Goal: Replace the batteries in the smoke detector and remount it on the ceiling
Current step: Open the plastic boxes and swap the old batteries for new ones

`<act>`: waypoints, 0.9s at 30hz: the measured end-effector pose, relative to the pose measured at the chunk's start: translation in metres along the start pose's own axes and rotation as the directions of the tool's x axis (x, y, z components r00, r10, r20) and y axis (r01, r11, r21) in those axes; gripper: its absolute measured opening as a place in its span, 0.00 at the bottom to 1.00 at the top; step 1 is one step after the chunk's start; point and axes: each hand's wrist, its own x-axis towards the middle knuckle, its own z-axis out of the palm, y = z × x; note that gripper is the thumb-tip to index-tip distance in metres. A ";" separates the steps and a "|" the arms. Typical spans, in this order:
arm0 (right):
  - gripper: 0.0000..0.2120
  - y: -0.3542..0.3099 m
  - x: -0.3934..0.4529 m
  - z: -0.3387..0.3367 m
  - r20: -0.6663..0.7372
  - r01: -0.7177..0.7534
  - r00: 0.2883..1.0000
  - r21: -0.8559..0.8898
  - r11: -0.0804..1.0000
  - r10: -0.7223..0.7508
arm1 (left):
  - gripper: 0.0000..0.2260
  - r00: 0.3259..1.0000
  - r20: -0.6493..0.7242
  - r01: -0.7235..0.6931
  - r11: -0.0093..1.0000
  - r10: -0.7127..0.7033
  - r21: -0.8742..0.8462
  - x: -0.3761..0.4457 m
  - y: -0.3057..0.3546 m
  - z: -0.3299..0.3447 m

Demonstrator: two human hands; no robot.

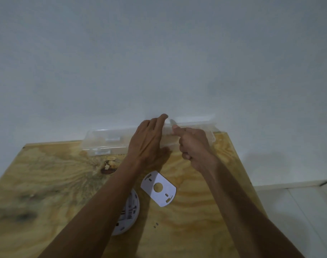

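A long clear plastic box [105,144] lies along the far edge of the plywood table [47,183], against the white wall. My left hand [149,140] rests on the box's middle, fingers spread over its top. My right hand [192,144] is curled beside it, thumb and fingers pinching the box's raised lid edge. The white round smoke detector [130,211] lies near me with its back side up, half hidden under my left forearm. The flat white mounting plate [159,189] with a round hole lies to the right of the detector. No batteries show.
A dark knot and pale chipped patch [109,165] mark the wood left of my left wrist. Two small dark specks [155,225] lie on the wood near the detector. White floor tiles [298,211] show beyond the table's right edge.
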 end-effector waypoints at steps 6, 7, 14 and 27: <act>0.07 -0.030 0.015 -0.010 0.082 0.080 0.995 -0.216 0.973 -0.063 | 0.45 0.994 -0.096 -0.044 0.997 0.050 0.064 -0.003 -0.001 0.000; 0.07 -0.034 0.016 -0.011 0.079 0.085 0.995 -0.267 0.960 -0.066 | 0.45 0.992 -0.112 -0.046 0.992 0.059 0.117 -0.003 -0.001 0.000; 0.14 -0.051 0.024 -0.016 0.207 0.130 0.978 -0.558 0.819 -0.015 | 0.56 0.988 -0.126 -0.047 0.951 0.089 0.307 -0.007 -0.001 0.001; 0.18 -0.016 0.054 -0.019 0.233 0.342 0.932 -0.819 0.461 -0.278 | 0.58 0.995 -0.098 0.006 0.922 0.035 0.386 -0.004 0.001 0.001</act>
